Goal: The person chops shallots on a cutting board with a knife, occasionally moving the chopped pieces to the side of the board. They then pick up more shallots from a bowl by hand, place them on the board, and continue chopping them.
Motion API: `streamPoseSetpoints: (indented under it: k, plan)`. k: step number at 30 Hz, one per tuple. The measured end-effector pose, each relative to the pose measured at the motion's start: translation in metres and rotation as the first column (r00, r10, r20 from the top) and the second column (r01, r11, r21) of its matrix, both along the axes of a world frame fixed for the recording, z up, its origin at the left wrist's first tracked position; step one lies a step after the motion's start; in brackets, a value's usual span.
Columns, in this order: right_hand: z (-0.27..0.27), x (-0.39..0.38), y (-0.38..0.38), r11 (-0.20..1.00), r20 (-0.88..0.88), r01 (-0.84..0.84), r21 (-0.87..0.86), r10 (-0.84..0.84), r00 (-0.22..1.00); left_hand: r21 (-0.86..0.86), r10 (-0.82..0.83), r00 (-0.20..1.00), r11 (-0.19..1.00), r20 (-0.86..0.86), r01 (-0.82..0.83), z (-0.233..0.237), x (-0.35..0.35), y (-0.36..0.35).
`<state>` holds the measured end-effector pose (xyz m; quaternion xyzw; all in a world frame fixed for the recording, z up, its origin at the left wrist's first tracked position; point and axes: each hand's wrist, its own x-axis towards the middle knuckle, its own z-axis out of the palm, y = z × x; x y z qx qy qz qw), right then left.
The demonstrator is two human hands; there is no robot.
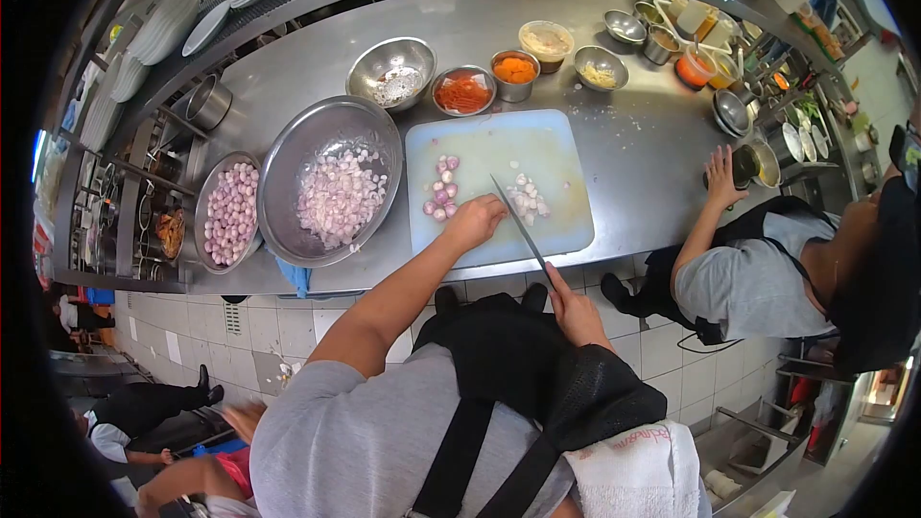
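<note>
Crossing near edge of board (537,149): knife (519,226)

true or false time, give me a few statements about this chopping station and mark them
1. The right hand grips a knife whose blade lies over the cutting board. True.
2. The left hand holds a spoon. False: it rests on the cutting board, beside whole shallots.
3. The large steel bowl left of the board is empty. False: it holds chopped shallots.
4. A co-worker's hand touches a dark pot to the right of the board. True.
</note>
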<state>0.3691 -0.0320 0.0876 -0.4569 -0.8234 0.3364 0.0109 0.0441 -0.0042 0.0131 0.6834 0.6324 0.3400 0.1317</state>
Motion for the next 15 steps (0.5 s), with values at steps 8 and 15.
streamPoseSetpoints:
  k: [8,15]
  plan:
    - [-0.016,0.003,0.002,0.999,-0.049,-0.021,0.039,0.023,0.999,0.069,-0.021,0.999,0.997,0.025,0.019,-0.009,0.0,-0.001]
    - [-0.008,0.0,-0.002,0.997,0.023,-0.023,0.071,0.021,1.0,0.115,-0.009,0.999,0.993,0.04,0.005,-0.012,-0.001,-0.004]
